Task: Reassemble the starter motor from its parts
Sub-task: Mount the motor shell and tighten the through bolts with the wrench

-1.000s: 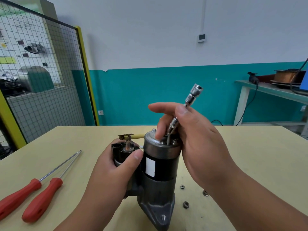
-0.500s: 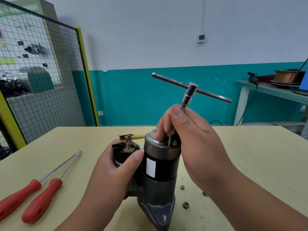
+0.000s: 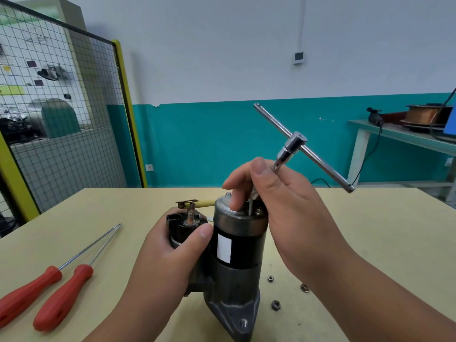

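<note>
The starter motor [image 3: 237,248] was stood upright on the table [image 3: 370,230]; its black solenoid [image 3: 187,225] was gripped by the left hand [image 3: 170,257], thumb curled across the front; the shaft of a T-handle wrench [image 3: 293,144] was pinched by the right hand [image 3: 291,218], tip set on the end cap; loose nuts [image 3: 275,304] were seen near the base

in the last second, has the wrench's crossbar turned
Yes. The wrench's crossbar has swung round above the motor; against the teal wall its right end now dips to the table's far edge.
</note>
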### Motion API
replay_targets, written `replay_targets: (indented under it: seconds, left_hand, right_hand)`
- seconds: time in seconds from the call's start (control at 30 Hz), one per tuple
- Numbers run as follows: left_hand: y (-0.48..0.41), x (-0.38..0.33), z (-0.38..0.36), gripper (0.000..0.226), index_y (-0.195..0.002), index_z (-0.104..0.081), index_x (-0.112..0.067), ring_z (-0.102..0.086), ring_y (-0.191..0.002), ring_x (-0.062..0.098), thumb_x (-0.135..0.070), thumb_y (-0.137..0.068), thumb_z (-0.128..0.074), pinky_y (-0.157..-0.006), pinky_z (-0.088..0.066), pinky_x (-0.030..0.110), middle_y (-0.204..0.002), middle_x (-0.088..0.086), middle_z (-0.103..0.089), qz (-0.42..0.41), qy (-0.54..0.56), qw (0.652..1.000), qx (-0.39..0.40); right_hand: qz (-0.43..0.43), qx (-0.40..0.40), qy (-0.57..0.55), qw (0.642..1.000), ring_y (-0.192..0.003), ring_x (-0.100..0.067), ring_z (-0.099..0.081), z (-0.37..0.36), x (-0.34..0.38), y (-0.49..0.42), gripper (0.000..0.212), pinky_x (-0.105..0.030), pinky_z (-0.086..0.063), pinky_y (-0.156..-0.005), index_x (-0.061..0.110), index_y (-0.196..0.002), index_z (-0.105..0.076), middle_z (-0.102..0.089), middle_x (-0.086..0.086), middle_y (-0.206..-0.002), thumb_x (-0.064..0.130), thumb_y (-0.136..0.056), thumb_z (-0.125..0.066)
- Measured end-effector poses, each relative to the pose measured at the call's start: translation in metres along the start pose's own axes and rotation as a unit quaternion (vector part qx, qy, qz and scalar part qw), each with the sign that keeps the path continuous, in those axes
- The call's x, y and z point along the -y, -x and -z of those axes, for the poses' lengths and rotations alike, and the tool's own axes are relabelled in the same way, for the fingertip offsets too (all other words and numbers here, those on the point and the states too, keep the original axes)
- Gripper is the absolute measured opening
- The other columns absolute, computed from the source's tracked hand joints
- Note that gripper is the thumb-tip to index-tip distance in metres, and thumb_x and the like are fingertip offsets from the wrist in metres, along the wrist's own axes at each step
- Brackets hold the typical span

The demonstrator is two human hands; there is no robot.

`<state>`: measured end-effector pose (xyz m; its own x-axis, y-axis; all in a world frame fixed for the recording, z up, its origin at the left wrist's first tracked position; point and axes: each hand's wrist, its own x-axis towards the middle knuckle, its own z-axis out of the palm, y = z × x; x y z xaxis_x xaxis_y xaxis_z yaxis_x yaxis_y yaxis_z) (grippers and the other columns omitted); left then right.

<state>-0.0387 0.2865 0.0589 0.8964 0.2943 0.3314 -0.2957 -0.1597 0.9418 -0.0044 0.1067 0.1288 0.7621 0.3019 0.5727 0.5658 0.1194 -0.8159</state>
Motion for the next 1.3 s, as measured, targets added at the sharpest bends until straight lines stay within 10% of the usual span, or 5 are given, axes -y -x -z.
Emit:
replay_targets:
  seconds: [0.43, 0.77, 1.0, 1.3]
  left_hand:
    - [0.000, 0.003, 0.000, 0.042, -0.100, -0.074, -0.046, -0.076, -0.086, 0.011, -0.067, -0.065, -0.068, -0.056, -0.060, 0.025, -0.092, -0.009, -0.078, -0.020, -0.013, 0.999, 0.025]
    - [-0.003, 0.008, 0.002, 0.046, -0.104, -0.075, -0.042, -0.078, -0.089, 0.019, -0.067, -0.065, -0.072, -0.065, -0.067, 0.047, -0.094, -0.005, -0.079, -0.004, 0.000, 1.000, 0.016]
    - [-0.003, 0.005, 0.002, 0.045, -0.102, -0.074, -0.048, -0.077, -0.086, 0.012, -0.069, -0.063, -0.069, -0.059, -0.061, 0.030, -0.093, -0.009, -0.079, -0.015, -0.008, 1.000, 0.015]
    - [-0.002, 0.002, 0.001, 0.046, -0.107, -0.072, -0.049, -0.076, -0.091, 0.010, -0.070, -0.066, -0.067, -0.076, -0.061, 0.042, -0.097, -0.011, -0.080, -0.031, -0.025, 0.999, 0.024]
  right_hand:
    - [-0.016, -0.017, 0.061, 0.998, -0.061, 0.000, -0.052, -0.003, 0.012, 0.006, 0.058, -0.012, -0.043, -0.058, 0.017, -0.073, -0.061, -0.058, 0.007, -0.067, 0.069, -0.092, -0.043]
    - [-0.026, 0.027, 0.111, 0.993, -0.077, -0.014, -0.058, -0.001, 0.018, 0.009, 0.025, -0.038, -0.045, -0.068, 0.016, -0.079, -0.058, -0.062, -0.003, -0.081, 0.033, -0.091, -0.043]
    - [-0.018, 0.016, 0.091, 0.996, -0.072, 0.000, -0.062, 0.002, 0.014, 0.002, 0.041, -0.011, -0.045, -0.065, 0.022, -0.080, -0.067, -0.068, 0.007, -0.077, 0.050, -0.102, -0.045]
    - [-0.060, -0.024, 0.118, 0.991, -0.078, 0.000, -0.066, -0.001, 0.012, -0.001, 0.046, -0.021, -0.051, -0.064, 0.033, -0.086, -0.072, -0.072, 0.011, -0.083, 0.067, -0.092, -0.041]
